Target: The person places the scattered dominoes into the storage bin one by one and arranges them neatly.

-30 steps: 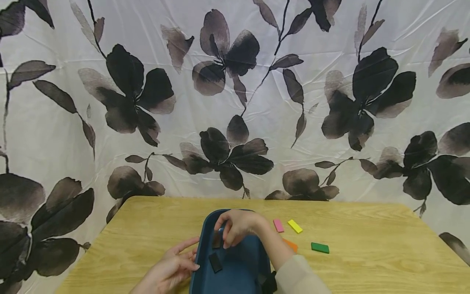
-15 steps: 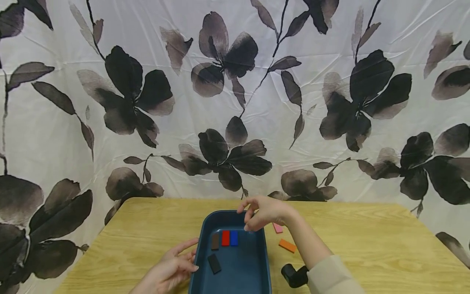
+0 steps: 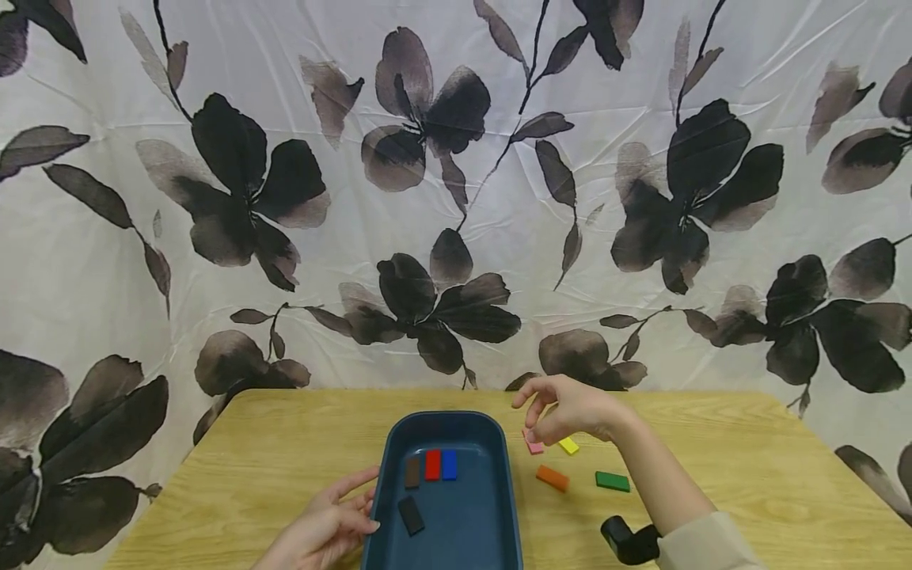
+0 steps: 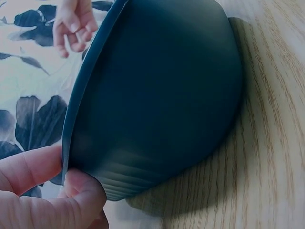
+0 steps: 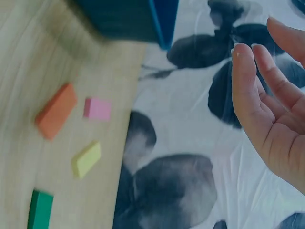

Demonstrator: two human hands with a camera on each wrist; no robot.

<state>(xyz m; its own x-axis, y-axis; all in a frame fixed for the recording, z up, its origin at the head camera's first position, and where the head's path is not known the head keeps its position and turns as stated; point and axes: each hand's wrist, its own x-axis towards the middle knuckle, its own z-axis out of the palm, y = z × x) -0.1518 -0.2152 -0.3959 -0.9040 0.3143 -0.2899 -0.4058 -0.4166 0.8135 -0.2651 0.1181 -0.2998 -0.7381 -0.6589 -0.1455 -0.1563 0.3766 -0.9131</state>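
My left hand [image 3: 324, 522] holds the near left rim of a dark blue tray [image 3: 514, 507]; in the left wrist view its thumb and fingers [image 4: 33, 167] meet at the rim. Inside the tray, a brown block [image 3: 412, 473], a red block [image 3: 432, 465] and a blue block [image 3: 449, 465] stand in a row. A black block [image 3: 411, 516] lies tilted nearer to me. Above the table, right of the tray, hovers my right hand [image 3: 570, 408], fingers loosely bent and holding nothing. Its fingertips overlap a pink block [image 3: 534, 447] in the head view.
Right of the tray lie a yellow block [image 3: 568, 446], an orange block [image 3: 552, 478] and a green block [image 3: 613, 481] on the wooden table [image 3: 712, 491]. A black wrist device [image 3: 630, 541] sits by the right sleeve. A floral cloth [image 3: 541, 237] hangs behind.
My right hand has left the tray's inside and moved right over the loose blocks, uncovering the red and blue blocks. The left hand stays at the rim.
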